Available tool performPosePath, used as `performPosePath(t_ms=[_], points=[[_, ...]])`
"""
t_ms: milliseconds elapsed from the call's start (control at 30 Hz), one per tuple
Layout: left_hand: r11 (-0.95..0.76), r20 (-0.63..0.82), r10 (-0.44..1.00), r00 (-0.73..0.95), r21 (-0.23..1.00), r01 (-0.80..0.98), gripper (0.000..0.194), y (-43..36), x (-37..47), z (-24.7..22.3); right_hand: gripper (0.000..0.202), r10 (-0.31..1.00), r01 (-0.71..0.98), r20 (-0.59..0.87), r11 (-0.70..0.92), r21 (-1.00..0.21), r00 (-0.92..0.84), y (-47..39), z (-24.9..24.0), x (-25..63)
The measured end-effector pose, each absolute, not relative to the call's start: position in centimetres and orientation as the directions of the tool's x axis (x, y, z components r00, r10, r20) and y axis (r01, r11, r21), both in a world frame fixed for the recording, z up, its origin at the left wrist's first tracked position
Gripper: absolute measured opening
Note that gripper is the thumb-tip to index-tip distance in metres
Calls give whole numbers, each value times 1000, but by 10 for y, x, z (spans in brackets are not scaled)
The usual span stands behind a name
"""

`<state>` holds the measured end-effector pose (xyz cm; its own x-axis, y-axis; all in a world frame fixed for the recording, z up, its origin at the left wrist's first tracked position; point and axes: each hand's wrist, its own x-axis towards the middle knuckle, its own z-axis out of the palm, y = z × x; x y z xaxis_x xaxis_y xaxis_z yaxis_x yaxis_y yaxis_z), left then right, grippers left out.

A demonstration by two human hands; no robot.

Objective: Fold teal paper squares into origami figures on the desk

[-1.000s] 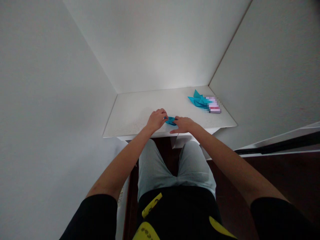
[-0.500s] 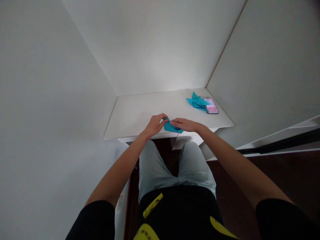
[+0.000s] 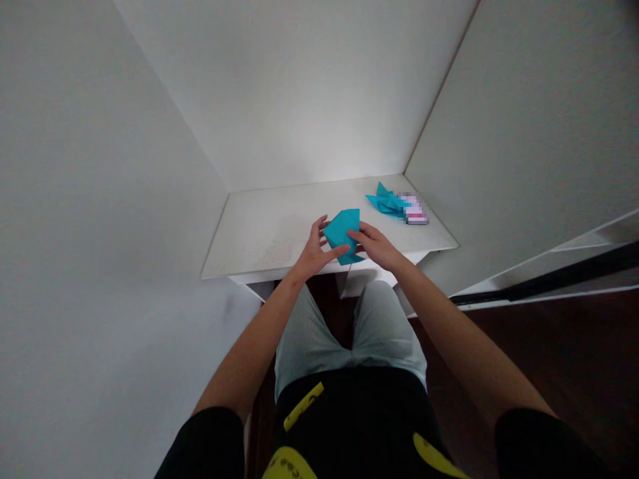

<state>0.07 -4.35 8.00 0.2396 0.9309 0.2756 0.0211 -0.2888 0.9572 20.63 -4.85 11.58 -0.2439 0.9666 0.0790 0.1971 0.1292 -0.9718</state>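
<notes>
A folded sheet of blue paper (image 3: 341, 226) is held up between my two hands, over the front edge of the white table. My left hand (image 3: 314, 251) grips its left side, thumb across the lower front and fingers behind. From the right, my right hand (image 3: 375, 245) pinches the paper with the thumb on its face; the other fingers are partly hidden behind it. A pointed flap hangs at the paper's lower right.
The white table (image 3: 259, 229) stands against walls at the back and both sides. Folded blue paper pieces (image 3: 385, 201) lie at its back right, against a blurred pink and white object (image 3: 415, 211). A dark rail (image 3: 549, 274) runs low on the right.
The blue paper was low at the table edge, largely covered by my hands. It is now raised and turned with a broad face showing, and both hands have shifted their grip.
</notes>
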Motion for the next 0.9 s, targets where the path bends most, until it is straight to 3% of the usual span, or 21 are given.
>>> performPosePath(t_ms=[100,200,367,567,800,900], points=[[31,41,962,271,966,-257,94,-52,11,65,49,978,51,43,55,-997,-206,-56,113,203],[218,-98,944,314,902,-374,80,-64,21,54,51,978,69,92,106,-992,-186,-64,108,202],[263,-129,952,278,807,-529,63,-76,32,54,51,981,61,169,175,-983,-98,-73,105,202],[431,-349,901,257,650,-626,54,-79,37,75,57,998,-206,67,62,-977,-13,-87,105,192],[515,-377,855,355,548,-658,47,-87,39,70,56,980,-235,66,22,-972,-185,-126,91,181],[518,-385,853,353,538,-665,41,-87,37,67,51,956,-147,141,106,-983,-259,-137,83,182]])
